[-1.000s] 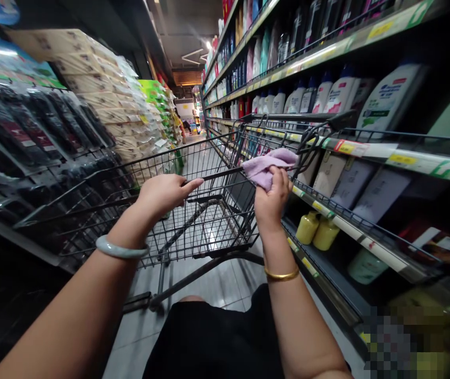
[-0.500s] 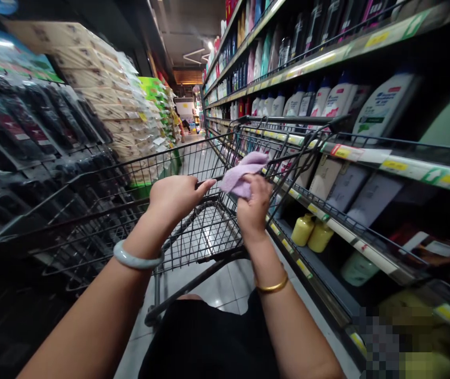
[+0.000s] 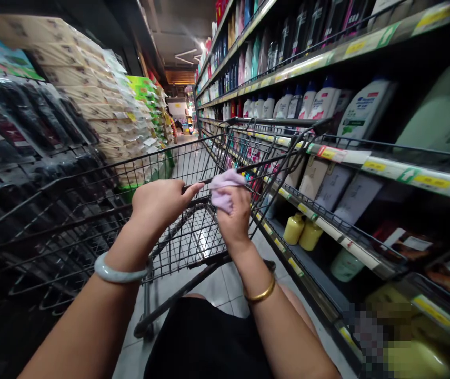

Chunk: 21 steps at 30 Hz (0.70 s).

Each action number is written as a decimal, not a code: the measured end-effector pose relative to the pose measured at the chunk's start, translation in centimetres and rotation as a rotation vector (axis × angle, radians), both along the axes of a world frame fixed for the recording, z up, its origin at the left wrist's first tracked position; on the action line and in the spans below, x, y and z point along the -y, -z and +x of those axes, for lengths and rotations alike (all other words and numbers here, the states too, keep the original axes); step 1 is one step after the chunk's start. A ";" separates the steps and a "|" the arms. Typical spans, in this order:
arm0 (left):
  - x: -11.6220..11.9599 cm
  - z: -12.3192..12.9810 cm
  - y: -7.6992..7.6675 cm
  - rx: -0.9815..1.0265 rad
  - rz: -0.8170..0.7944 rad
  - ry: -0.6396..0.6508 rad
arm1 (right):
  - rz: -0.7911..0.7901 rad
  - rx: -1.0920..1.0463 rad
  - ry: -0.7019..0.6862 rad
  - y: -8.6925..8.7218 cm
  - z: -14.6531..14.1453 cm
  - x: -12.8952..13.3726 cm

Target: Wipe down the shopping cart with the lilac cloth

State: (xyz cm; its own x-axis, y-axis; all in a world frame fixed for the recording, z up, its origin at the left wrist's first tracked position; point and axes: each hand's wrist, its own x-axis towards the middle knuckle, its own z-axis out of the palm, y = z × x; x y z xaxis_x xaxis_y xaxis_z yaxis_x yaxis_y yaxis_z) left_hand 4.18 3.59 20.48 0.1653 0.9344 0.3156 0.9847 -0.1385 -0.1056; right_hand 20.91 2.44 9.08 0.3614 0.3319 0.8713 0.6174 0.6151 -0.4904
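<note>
A black wire shopping cart [image 3: 185, 241] stands in front of me, turned at an angle in the aisle. My left hand [image 3: 161, 202] grips its near top bar, the thumb lying along the bar and the other fingers hidden beneath. In my right hand [image 3: 234, 213] a crumpled light purple cloth [image 3: 227, 181] is bunched, pressed against the same bar just right of my left thumb. Through the wire mesh the tiled floor [image 3: 225, 284] shows.
Close on the right runs a shelf unit [image 3: 398, 171] with shampoo bottles [image 3: 361, 110] and yellow bottles [image 3: 301, 231]. To the left are hanging dark packaged goods [image 3: 15, 116] and a tall stack of wrapped packs [image 3: 78, 73]. The aisle stretches ahead between them.
My right hand has drawn left and slightly down with the cloth, which is now more bunched on the bar. The left hand keeps its grip. The whole view has shifted slightly.
</note>
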 end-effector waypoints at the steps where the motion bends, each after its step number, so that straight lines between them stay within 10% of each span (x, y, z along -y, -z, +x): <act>1: 0.0 0.0 0.0 0.000 0.000 0.002 | -0.013 0.079 -0.052 0.0 -0.3 0.2; 8: 0.4 0.2 0.0 0.021 -0.011 -0.008 | -0.005 -0.244 0.173 0.5 2.7 -0.5; 15: 0.9 0.6 0.1 0.005 -0.003 -0.034 | -0.024 0.153 -0.223 0.0 0.9 0.5; 21: 1.6 0.9 -0.2 0.007 -0.017 -0.040 | 0.032 -0.334 0.156 1.2 5.6 -0.9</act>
State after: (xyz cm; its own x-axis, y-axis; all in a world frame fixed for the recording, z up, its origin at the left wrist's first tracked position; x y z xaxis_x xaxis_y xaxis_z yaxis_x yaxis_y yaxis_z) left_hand 5.08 2.02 20.66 0.1253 0.9456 0.3002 0.9902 -0.1005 -0.0969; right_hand 26.53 3.38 7.84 0.6720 0.2245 0.7057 0.5141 0.5445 -0.6627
